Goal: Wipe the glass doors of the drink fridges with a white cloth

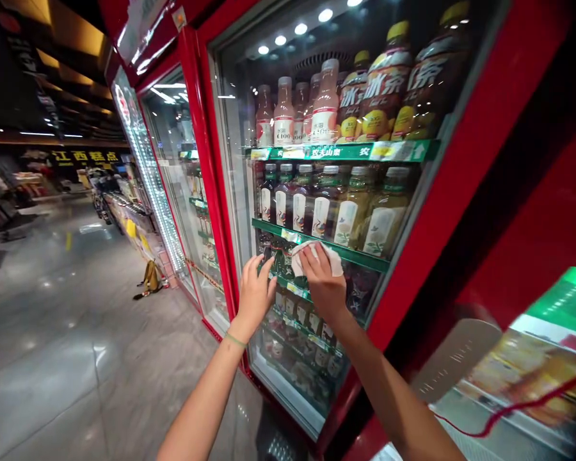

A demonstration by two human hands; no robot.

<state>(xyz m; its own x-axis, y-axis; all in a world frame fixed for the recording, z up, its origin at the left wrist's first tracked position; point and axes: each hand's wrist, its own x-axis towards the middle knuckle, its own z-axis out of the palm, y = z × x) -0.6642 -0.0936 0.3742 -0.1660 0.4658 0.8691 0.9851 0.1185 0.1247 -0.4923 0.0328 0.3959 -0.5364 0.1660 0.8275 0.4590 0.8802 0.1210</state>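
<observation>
Two bare forearms [199,400] come up from the bottom of my view, nearest the lens. At the end of one, I have the right hand [327,291] holding a white cloth [336,260] flat to the glass door [236,173] of a drinks fridge, about midway between the door's side edges and somewhat below half height. Its fingers lie close together, bent over the cloth and clamped on it. The left hand [255,291] is just beside it, toward the door's left edge, fingers apart and loosely curled; from my feed I cannot tell whether their tips touch the glass. A thin green band [236,339] circles the left wrist.

Behind the glass, I see pink bottles [324,102] and larger iced-tea bottles [377,96] along the top shelf, with white-labelled tea bottles [321,208] on the one below. A red frame [482,128] borders the door. Further left stands a second fridge [177,137], a brown bag [150,278] near its foot on the grey floor [52,320]. At my far right, a red cord [523,400] crosses a lit cooler [552,301].
</observation>
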